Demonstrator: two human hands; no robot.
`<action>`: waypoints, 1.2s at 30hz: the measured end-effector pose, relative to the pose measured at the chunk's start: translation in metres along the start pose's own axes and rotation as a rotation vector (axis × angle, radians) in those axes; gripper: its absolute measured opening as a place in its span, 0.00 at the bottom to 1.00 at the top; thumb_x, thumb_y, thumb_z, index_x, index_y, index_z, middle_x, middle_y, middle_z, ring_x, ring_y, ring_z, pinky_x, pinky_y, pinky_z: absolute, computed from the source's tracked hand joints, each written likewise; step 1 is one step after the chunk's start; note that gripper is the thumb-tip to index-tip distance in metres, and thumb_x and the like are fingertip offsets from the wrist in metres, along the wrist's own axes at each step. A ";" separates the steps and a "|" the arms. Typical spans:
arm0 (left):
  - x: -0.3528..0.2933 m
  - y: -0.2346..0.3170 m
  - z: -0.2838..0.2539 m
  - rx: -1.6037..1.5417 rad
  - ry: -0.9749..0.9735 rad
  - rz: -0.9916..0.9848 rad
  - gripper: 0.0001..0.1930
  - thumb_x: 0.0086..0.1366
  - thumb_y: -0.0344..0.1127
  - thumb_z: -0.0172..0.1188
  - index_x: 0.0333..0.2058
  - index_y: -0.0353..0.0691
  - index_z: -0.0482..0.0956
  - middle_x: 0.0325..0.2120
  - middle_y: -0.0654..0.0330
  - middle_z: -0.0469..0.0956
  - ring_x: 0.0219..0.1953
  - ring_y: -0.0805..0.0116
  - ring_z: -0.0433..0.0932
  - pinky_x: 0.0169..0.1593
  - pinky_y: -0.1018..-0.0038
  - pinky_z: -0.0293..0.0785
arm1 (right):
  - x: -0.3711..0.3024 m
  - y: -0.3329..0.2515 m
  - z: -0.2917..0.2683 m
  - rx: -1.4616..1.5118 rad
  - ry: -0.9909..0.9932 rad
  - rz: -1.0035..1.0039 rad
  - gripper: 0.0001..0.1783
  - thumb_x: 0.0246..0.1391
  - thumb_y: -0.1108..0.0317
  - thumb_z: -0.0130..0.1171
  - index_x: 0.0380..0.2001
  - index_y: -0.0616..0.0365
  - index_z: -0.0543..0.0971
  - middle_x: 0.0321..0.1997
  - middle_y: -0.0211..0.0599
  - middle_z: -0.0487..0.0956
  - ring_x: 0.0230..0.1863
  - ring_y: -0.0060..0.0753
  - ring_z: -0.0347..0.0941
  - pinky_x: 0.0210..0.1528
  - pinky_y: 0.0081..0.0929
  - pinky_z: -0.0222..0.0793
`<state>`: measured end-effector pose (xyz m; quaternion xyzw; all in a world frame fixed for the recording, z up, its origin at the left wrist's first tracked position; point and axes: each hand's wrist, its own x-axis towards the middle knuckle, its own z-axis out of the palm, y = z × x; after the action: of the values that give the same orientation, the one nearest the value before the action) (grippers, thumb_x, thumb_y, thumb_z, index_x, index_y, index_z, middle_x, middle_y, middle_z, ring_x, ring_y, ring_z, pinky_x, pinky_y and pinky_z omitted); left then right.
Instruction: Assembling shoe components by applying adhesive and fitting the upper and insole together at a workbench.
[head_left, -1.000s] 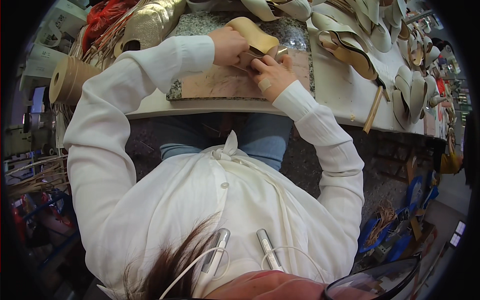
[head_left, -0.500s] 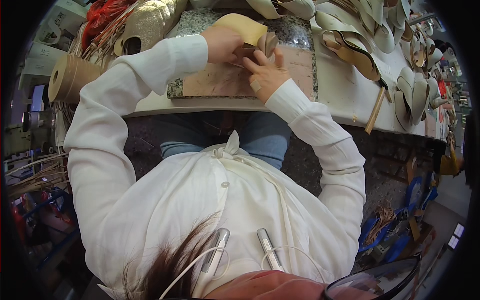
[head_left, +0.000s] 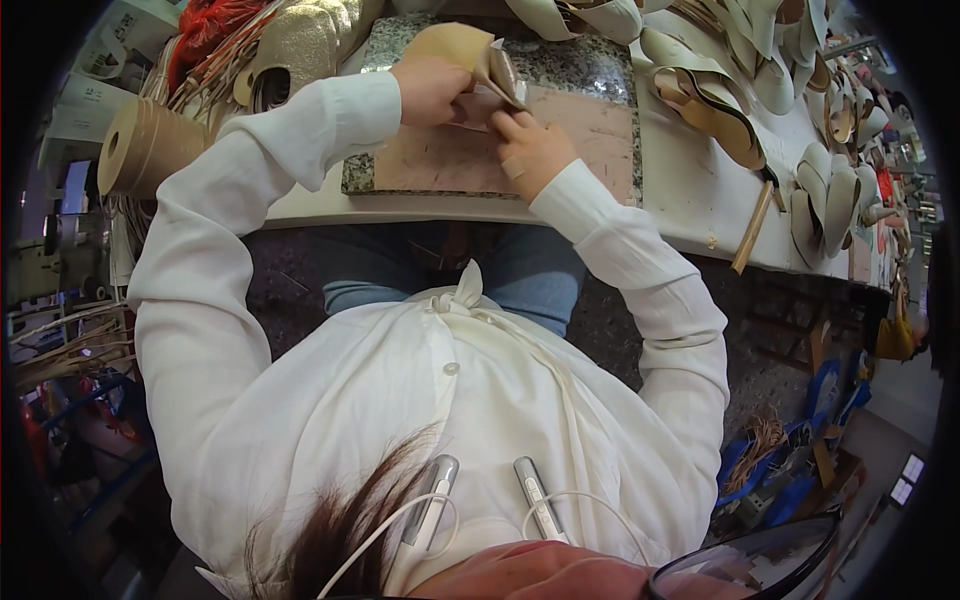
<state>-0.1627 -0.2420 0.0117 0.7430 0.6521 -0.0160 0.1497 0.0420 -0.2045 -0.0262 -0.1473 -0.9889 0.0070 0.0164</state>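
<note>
A tan shoe upper (head_left: pixel 450 42) is held up over the far part of a pinkish working pad (head_left: pixel 440 165). Its right edge shows a shiny, folded beige-gold flap (head_left: pixel 505 75). My left hand (head_left: pixel 430 92) is closed on the near left edge of the upper, fingers curled and partly hidden. At the lower end of the flap, my right hand (head_left: pixel 537 150) has its fingertips pinched on the edge; a small plaster is on this hand. Whether anything else is between the fingers is hidden.
The pad lies on a speckled stone slab (head_left: pixel 590 65) on the white table. Pale shoe uppers (head_left: pixel 705 110) pile up at right, beside a wooden-handled tool (head_left: pixel 753 228) overhanging the front edge. At left are a tan roll (head_left: pixel 150 150), gold uppers (head_left: pixel 300 50) and a red plastic bag (head_left: pixel 212 35).
The shoe upper has turned and shifted slightly left, and its flap shows more upright. My right hand's spread fingers have drawn together and lower; my left hand has moved slightly left.
</note>
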 end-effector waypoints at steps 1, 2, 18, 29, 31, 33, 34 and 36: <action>-0.001 0.003 -0.001 0.047 0.001 -0.013 0.11 0.52 0.38 0.60 0.33 0.40 0.79 0.28 0.52 0.80 0.36 0.53 0.80 0.41 0.61 0.74 | 0.001 0.005 0.005 0.088 0.053 0.015 0.11 0.48 0.67 0.52 0.30 0.52 0.83 0.52 0.32 0.68 0.56 0.34 0.63 0.45 0.35 0.64; -0.002 0.008 -0.001 0.094 0.003 -0.025 0.11 0.52 0.38 0.60 0.33 0.40 0.79 0.28 0.52 0.80 0.35 0.53 0.80 0.41 0.60 0.74 | 0.002 0.008 0.010 0.068 0.098 0.018 0.10 0.48 0.66 0.52 0.30 0.51 0.83 0.51 0.31 0.68 0.55 0.33 0.63 0.44 0.35 0.64; -0.012 -0.010 0.004 0.043 0.021 -0.046 0.13 0.57 0.42 0.60 0.35 0.39 0.77 0.28 0.52 0.80 0.35 0.53 0.79 0.40 0.60 0.74 | -0.003 0.012 0.011 -0.069 0.079 -0.081 0.28 0.51 0.69 0.49 0.58 0.46 0.69 0.53 0.27 0.68 0.54 0.31 0.64 0.43 0.31 0.66; -0.020 0.002 0.024 0.565 0.279 0.330 0.09 0.51 0.38 0.60 0.29 0.40 0.78 0.24 0.57 0.80 0.29 0.60 0.79 0.45 0.70 0.67 | 0.010 -0.005 0.007 -0.170 0.038 -0.049 0.30 0.49 0.68 0.51 0.59 0.45 0.68 0.55 0.28 0.67 0.56 0.32 0.64 0.44 0.37 0.64; -0.019 0.000 0.020 0.649 0.312 0.440 0.09 0.50 0.38 0.60 0.27 0.39 0.78 0.23 0.57 0.80 0.29 0.61 0.79 0.43 0.70 0.67 | 0.011 -0.005 0.014 -0.162 0.065 -0.065 0.29 0.49 0.68 0.51 0.58 0.47 0.69 0.55 0.29 0.67 0.55 0.32 0.64 0.43 0.36 0.65; -0.024 -0.007 0.011 0.536 0.145 0.265 0.09 0.51 0.39 0.59 0.26 0.40 0.78 0.23 0.57 0.79 0.30 0.61 0.79 0.44 0.69 0.68 | 0.009 -0.007 0.016 -0.101 0.049 -0.046 0.29 0.49 0.68 0.51 0.58 0.48 0.69 0.54 0.29 0.67 0.55 0.32 0.64 0.42 0.36 0.66; -0.027 -0.013 0.009 0.478 0.062 0.180 0.09 0.51 0.39 0.59 0.26 0.40 0.78 0.22 0.57 0.79 0.30 0.61 0.78 0.44 0.69 0.68 | 0.008 -0.007 0.016 -0.058 0.032 -0.026 0.29 0.49 0.68 0.51 0.58 0.49 0.69 0.54 0.30 0.67 0.55 0.32 0.64 0.42 0.36 0.67; -0.031 -0.022 0.012 0.365 0.149 0.157 0.10 0.52 0.40 0.58 0.27 0.40 0.78 0.22 0.58 0.79 0.29 0.61 0.79 0.46 0.68 0.68 | 0.008 -0.005 0.015 -0.044 0.030 -0.044 0.29 0.49 0.68 0.51 0.58 0.48 0.69 0.54 0.29 0.68 0.55 0.32 0.64 0.41 0.35 0.68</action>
<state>-0.1869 -0.2721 0.0024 0.8056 0.5876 -0.0671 -0.0353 0.0323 -0.2072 -0.0407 -0.1257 -0.9915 -0.0173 0.0281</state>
